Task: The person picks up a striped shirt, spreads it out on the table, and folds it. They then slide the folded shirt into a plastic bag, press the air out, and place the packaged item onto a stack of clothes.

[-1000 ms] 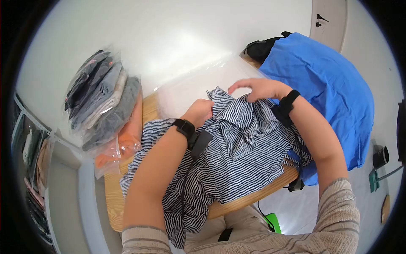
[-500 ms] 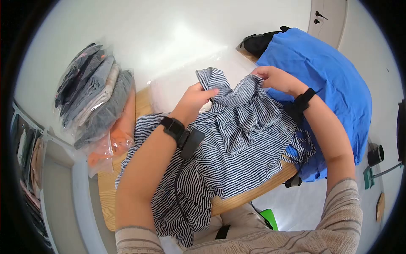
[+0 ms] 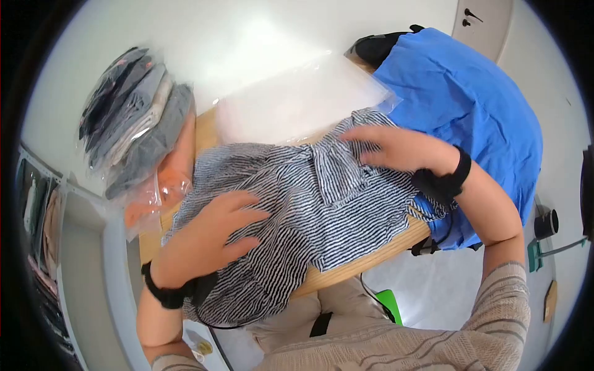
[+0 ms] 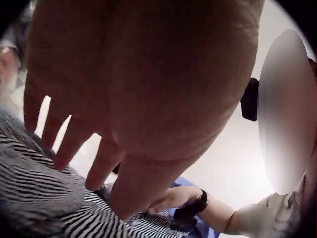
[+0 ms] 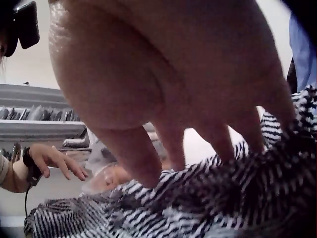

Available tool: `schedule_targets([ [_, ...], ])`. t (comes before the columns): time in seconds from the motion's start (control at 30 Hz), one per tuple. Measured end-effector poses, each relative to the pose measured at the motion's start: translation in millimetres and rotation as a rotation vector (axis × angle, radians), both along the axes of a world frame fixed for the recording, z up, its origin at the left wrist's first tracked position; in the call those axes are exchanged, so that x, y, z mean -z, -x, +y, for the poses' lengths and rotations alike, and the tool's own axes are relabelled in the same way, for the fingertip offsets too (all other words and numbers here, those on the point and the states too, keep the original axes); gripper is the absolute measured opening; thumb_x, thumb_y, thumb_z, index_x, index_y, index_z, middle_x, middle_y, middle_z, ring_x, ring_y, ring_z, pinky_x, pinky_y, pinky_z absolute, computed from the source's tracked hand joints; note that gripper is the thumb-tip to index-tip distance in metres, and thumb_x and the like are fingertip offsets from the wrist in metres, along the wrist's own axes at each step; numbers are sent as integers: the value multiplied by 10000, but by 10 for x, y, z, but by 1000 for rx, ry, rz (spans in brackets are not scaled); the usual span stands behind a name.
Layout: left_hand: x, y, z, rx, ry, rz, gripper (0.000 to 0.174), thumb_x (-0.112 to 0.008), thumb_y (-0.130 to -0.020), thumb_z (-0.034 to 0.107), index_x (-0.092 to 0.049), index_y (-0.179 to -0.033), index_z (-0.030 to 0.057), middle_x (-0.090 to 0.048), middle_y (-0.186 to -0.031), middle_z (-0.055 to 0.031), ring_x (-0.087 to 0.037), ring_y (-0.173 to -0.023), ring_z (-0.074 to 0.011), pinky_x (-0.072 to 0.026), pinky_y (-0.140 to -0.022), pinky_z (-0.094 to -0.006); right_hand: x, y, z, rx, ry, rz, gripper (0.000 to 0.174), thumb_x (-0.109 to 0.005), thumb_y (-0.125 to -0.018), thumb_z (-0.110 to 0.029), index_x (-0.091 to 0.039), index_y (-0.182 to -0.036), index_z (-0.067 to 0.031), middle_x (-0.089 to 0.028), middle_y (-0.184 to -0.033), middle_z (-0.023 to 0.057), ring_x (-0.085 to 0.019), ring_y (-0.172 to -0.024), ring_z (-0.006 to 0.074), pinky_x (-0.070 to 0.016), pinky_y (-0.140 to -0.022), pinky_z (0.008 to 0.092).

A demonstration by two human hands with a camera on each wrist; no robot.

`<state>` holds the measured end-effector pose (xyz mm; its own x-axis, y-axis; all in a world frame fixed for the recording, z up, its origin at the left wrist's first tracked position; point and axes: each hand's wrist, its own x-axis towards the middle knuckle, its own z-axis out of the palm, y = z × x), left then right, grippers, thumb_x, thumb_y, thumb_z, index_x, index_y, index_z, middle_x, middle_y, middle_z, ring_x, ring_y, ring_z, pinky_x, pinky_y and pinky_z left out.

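white-and-dark striped cloth, rumpled, left hand fingers spread, blurred right hand seemingly straight-fingered

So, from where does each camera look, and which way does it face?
Head: on the head, facing forward and down at the striped cloth; left grip, right grip and sleeves show.
Left wrist: on that wrist, facing along left palm toward striped cloth; right forearm beyond.
Right wrist: on that wrist, facing along right palm toward striped cloth; left grip beyond.
Both wrist views share striped cloth, left grip and right grip.
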<state>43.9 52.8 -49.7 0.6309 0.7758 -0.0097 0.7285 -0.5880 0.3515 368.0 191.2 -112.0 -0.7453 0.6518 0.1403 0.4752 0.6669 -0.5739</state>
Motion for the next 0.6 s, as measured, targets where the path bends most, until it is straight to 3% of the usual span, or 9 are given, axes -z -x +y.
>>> schedule_targets([
  [0.1,111,342,-553,-260,135,147,567,-717,-746,218,-518,-1259,79,-421,-1351,-171,-384,-1254,-352,-315,-1046,-417,-5,45,-233,-27,282,-504,543,-629,-835,-184,-444,-1339,-103,-408,-1380,196,-435,-1229,362,-355,-1026,371],
  [0.13,184,437,-741,-280,144,142,567,-717,-746,218,-518,-1259,79,-421,-1351,-171,-384,-1254,-352,-315,-1046,-417,62,26,-299,-49,284,-511,543,-629,-835,-184,-444,-1339,-103,-408,-1380,196,-435,-1229,362,-355,-1026,371],
  [0.2,405,607,-1063,-467,155,259,731,-748,-716,291,-428,-1338,80,-328,-1403,-241,-333,-1284,-424,-320,-1044,-436,225,-80,-398,27,24,-494,583,-640,-825,-204,-419,-1362,-153,-329,-1419,252,-369,-1275,414,-322,-1052,402],
  [0.23,487,683,-1171,-562,247,242,855,-768,-682,351,-360,-1391,99,-225,-1456,-262,-249,-1330,-445,-278,-1065,-473,221,-83,-407,33,80,-478,600,-650,-812,-209,-416,-1364,-180,-278,-1429,294,-325,-1292,453,-300,-1063,430],
  [0.37,984,1057,-1507,-642,117,186,932,-801,-618,359,-356,-1402,124,-206,-1486,-207,-163,-1372,-421,-217,-1064,-563,233,-51,-541,90,39,-532,592,-649,-803,-192,-428,-1353,-176,-287,-1432,280,-331,-1298,431,-297,-1064,434],
  [0.47,1103,1259,-1612,-733,59,189,949,-818,-579,259,-360,-1396,106,-187,-1506,-167,-148,-1391,-373,-159,-1116,-479,379,-116,-681,137,22,-447,552,-636,-815,-258,-449,-1331,-203,-324,-1415,263,-339,-1285,442,-286,-1058,494],
  [0.53,1175,1371,-1771,-757,40,147,919,-815,-573,219,-385,-1377,106,-195,-1507,-153,-134,-1395,-369,-146,-1122,-474,404,-31,-798,288,-96,-485,539,-651,-801,-238,-470,-1306,-195,-357,-1410,227,-336,-1305,402,-276,-1051,522],
  [0.57,1237,1415,-1855,-767,-120,63,858,-794,-620,234,-397,-1368,95,-223,-1489,-170,-160,-1387,-368,-172,-1106,-488,450,42,-943,448,-189,-528,540,-672,-780,-189,-487,-1287,-184,-396,-1392,192,-345,-1313,363,-266,-1050,529],
  [0.6,1312,1466,-1933,-775,-289,-21,799,-772,-666,250,-409,-1358,84,-251,-1471,-187,-187,-1379,-366,-198,-1090,-502,457,175,-1110,432,-195,-534,540,-672,-780,-189,-487,-1287,-184,-396,-1392,192,-345,-1313,363,-266,-1050,529],
])
